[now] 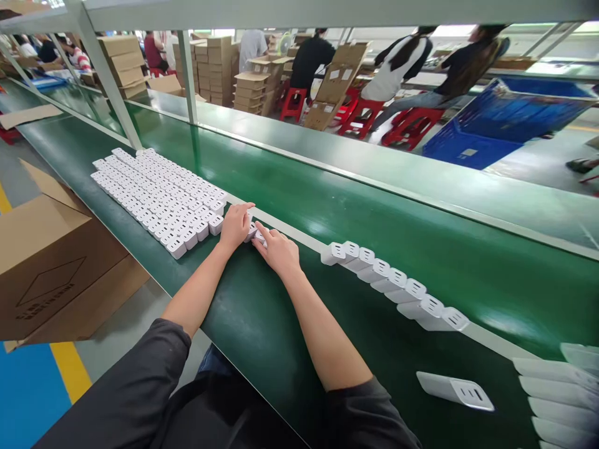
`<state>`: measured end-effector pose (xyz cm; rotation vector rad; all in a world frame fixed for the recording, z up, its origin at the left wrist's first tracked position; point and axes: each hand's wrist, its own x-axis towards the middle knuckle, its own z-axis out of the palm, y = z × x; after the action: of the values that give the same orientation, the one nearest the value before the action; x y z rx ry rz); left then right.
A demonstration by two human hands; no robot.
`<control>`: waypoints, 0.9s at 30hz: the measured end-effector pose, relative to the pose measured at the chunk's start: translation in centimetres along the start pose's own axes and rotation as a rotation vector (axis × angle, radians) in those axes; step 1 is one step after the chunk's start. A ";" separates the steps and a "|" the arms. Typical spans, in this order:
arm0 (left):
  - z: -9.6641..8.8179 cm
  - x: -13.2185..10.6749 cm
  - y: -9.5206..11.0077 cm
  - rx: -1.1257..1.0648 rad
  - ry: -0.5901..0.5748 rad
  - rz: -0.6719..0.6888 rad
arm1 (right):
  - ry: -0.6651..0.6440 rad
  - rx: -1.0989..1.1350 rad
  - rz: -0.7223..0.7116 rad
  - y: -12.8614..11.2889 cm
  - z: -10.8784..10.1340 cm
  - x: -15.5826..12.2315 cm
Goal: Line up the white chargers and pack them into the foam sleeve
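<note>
My left hand (236, 224) and my right hand (277, 251) meet on the green belt (290, 312), fingers curled round small white chargers (255, 234) held between them. Just left of my left hand lies a tight block of several rows of white chargers (159, 199). To the right of my right hand a curved row of white chargers (397, 284) lies on its side. One loose charger (456, 390) sits nearer me at the right.
More white chargers (559, 393) are stacked at the far right edge. An open cardboard box (51, 262) stands on the floor at the left. A metal frame post (189, 75) rises behind the belt. People sit on red stools by a blue crate (496, 125) beyond.
</note>
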<state>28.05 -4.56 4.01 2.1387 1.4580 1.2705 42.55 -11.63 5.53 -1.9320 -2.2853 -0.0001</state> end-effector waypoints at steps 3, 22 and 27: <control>-0.1 0.3 -0.5 0.010 -0.064 0.006 | -0.014 -0.009 0.025 0.2 -0.3 -0.1; -0.4 0.9 -1.8 -0.325 -0.142 0.057 | 0.016 0.063 -0.010 1.1 -0.5 -0.1; 0.5 1.0 -1.9 -0.376 -0.094 0.028 | 0.014 0.052 -0.044 1.0 -0.2 -0.1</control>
<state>27.41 -2.68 3.08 1.9424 1.0566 1.3128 43.54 -11.58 5.65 -1.8501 -2.2952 0.0397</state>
